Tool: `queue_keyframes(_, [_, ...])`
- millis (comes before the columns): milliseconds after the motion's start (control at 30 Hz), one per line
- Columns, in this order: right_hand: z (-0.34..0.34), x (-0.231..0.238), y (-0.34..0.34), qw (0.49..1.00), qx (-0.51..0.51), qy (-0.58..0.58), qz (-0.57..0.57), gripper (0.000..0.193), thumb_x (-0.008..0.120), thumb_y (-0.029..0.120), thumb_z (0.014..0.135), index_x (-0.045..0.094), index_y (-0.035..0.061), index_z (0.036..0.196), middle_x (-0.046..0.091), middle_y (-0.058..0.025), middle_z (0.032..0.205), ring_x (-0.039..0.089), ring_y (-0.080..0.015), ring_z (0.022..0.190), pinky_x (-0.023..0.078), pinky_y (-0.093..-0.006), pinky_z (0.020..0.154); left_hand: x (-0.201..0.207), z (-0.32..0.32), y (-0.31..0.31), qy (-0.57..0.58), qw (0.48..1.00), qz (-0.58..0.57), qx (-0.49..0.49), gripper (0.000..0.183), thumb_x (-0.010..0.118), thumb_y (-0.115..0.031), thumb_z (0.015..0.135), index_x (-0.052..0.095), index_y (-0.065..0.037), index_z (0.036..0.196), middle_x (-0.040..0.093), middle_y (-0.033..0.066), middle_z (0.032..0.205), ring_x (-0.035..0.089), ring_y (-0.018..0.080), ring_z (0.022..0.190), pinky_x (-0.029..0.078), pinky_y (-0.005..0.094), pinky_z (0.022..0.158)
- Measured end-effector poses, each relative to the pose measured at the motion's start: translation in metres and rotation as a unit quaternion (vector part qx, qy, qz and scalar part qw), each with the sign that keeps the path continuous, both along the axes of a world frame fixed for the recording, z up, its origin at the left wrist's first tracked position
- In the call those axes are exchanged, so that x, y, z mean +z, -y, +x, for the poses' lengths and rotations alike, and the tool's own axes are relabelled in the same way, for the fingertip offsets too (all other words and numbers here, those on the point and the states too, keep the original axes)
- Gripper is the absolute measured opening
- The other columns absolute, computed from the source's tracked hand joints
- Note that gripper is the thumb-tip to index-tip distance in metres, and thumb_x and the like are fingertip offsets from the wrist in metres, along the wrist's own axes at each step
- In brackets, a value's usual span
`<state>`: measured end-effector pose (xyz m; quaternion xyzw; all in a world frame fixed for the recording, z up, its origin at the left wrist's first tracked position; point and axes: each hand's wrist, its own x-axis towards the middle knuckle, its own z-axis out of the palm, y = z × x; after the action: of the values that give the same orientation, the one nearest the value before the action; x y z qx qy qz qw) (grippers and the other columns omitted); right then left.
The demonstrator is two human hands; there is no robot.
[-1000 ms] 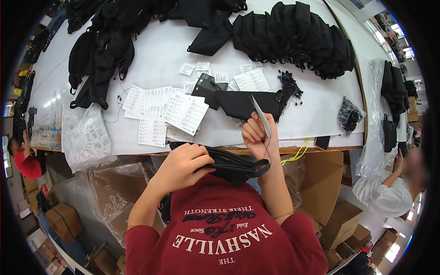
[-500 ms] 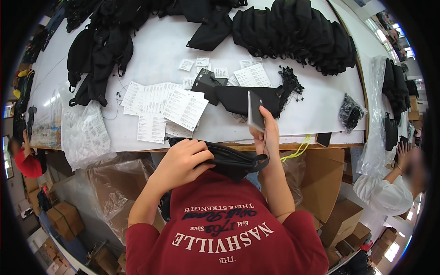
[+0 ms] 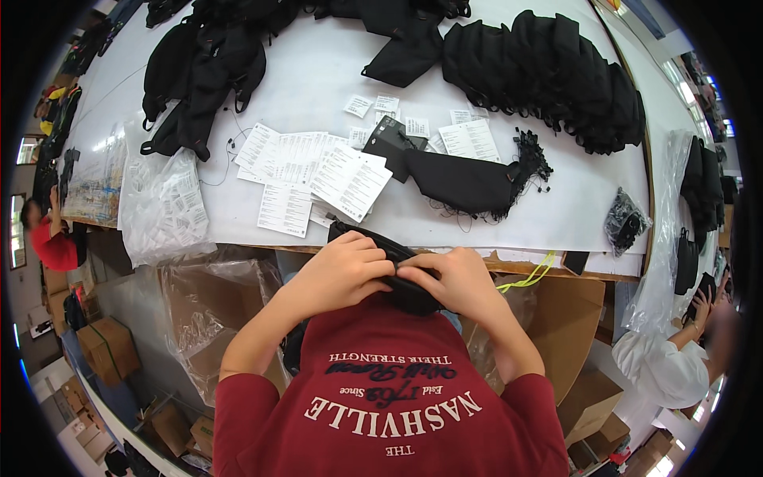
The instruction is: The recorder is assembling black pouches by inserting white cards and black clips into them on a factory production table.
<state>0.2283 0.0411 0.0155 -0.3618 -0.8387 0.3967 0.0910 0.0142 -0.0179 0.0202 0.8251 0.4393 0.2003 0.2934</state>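
A small black zippered bag [image 3: 415,296] is held at the table's front edge, close against my body. My left hand [image 3: 350,270] grips its left side with curled fingers. On the other side my right hand [image 3: 455,278] is closed, its thumb and fingertips pinching at the bag's opening beside my left fingertips. Whatever lies between those fingertips is hidden. Just beyond my hands lie white printed cards [image 3: 350,183] in overlapping stacks. A flat black bag piece [image 3: 461,181], a bunch of black tag cords [image 3: 531,163] and dark grey hang-tags [image 3: 389,143] are to their right.
Black bags stand in a row [image 3: 548,79] at the far right, with another pile [image 3: 203,71] at far left. A clear bag of small packets [image 3: 167,207] hangs over the table's front edge. Cardboard boxes [image 3: 588,405] stand below. A co-worker in white [image 3: 660,362] is at right.
My right hand has come down and left to the bag; the grey hang-tag it held up is out of sight. The view has shifted, so the table's things appear further right.
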Motion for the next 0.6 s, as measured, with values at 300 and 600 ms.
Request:
queue_keyframes(300, [0.019, 0.001, 0.001, 0.998, 0.048, 0.019, -0.047, 0.027, 0.07, 0.039, 0.079, 0.068, 0.0122, 0.077, 0.057, -0.0055, 0.051, 0.057, -0.0236, 0.047, 0.043, -0.0322, 0.049, -0.024, -0.026, -0.133, 0.151, 0.947, -0.109, 0.261, 0.026, 0.067, -0.03, 0.082, 0.063, -0.005, 0.088, 0.064, 0.0114, 0.087, 0.062, 0.0278, 0.084, 0.047, 0.0365, 0.074])
queue_keyframes(600, [0.04, 0.022, -0.002, 0.999, 0.016, -0.026, 0.022, 0.019, 0.077, 0.027, 0.073, 0.069, 0.0096, 0.072, 0.058, -0.0056, 0.053, 0.056, -0.0198, 0.047, 0.042, -0.0287, 0.047, -0.09, -0.083, -0.184, -0.123, 0.933, 0.019, 0.338, 0.035, 0.069, -0.03, 0.079, 0.061, -0.003, 0.101, 0.063, 0.0132, 0.102, 0.062, 0.0267, 0.089, 0.049, 0.0349, 0.077])
